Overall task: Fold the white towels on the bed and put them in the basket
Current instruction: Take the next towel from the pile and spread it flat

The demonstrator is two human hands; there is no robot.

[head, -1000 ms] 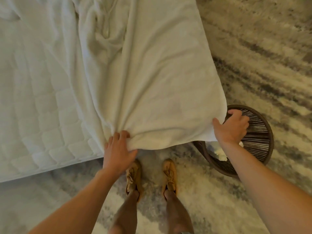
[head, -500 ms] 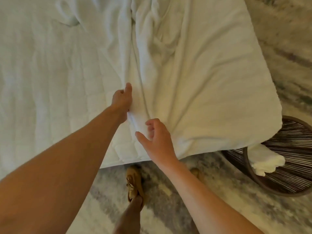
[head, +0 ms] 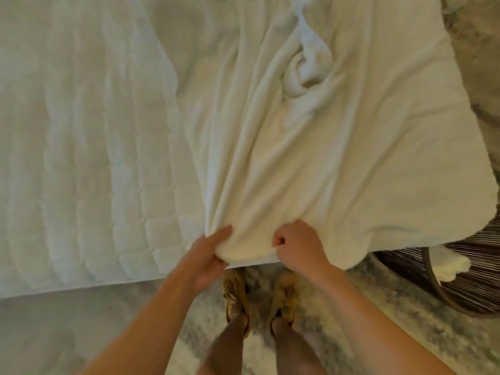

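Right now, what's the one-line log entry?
towel: rumpled on bed | left hand: grips near edge | right hand: grips near edge | basket: at bed's corner

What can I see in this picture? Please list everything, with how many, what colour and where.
bed: one, white quilted top, fills the left and middle.
big towel: one, white, spread rumpled over the bed's right part.
basket: one, dark brown, woven, on the floor at the right, beside the bed.
small towel: one, white, inside the basket.
rug: one, grey and cream, under the feet.
shoes: two, tan, on the rug at the bed's edge.
left hand: one, grips the big towel's near edge.
right hand: one, grips the same edge, just beside the left hand.
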